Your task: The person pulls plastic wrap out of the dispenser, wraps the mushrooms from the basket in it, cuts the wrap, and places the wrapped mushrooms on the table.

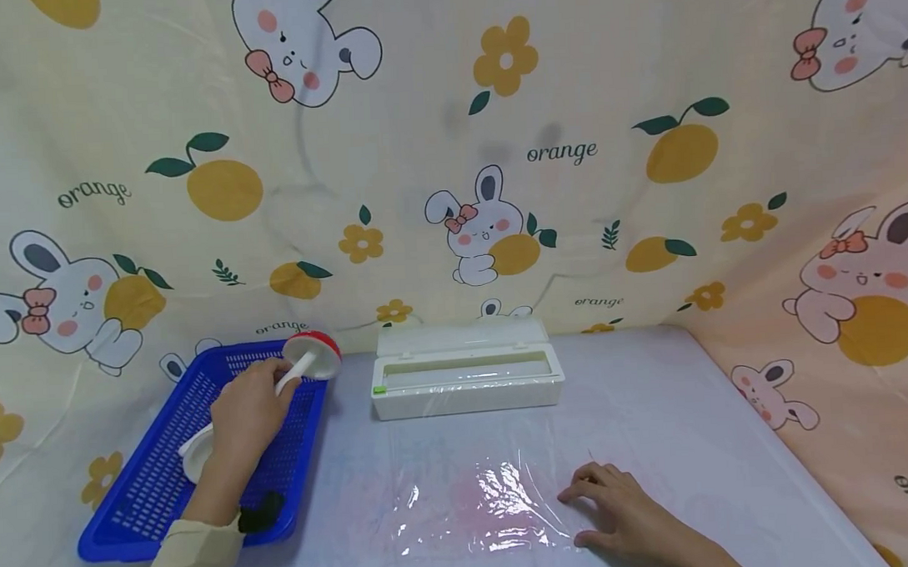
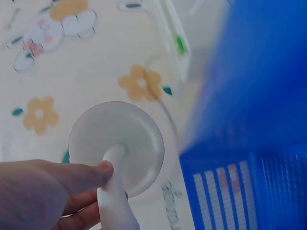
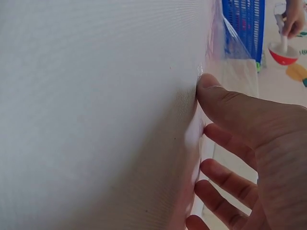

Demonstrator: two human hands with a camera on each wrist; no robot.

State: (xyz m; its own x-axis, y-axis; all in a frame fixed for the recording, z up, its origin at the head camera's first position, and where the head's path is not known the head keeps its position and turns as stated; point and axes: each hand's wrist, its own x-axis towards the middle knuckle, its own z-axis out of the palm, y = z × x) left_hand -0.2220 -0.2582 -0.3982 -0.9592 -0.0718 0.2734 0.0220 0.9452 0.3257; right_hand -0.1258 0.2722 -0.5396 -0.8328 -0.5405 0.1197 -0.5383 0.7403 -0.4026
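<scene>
My left hand (image 1: pixel 251 411) grips the white handle of a ladle (image 1: pixel 314 356), white inside and red outside, raised over the far end of a blue basket (image 1: pixel 292 489). In the left wrist view, the thumb and fingers wrap around that handle. My right hand (image 1: pixel 623 511) rests on the table with its fingers spread and fingertips touching the right edge of a sheet of plastic wrap (image 1: pixel 469 500). That clear sheet runs from a white wrap dispenser (image 1: pixel 469 400), whose lid stands raised at the back.
Inside the basket, partly behind my left forearm, lies a white rounded item (image 1: pixel 197 453); its kind is unclear. A dark object (image 1: pixel 262 512) sits near the basket's front. A patterned curtain (image 1: pixel 419 151) rises behind the white table (image 1: pixel 653 402).
</scene>
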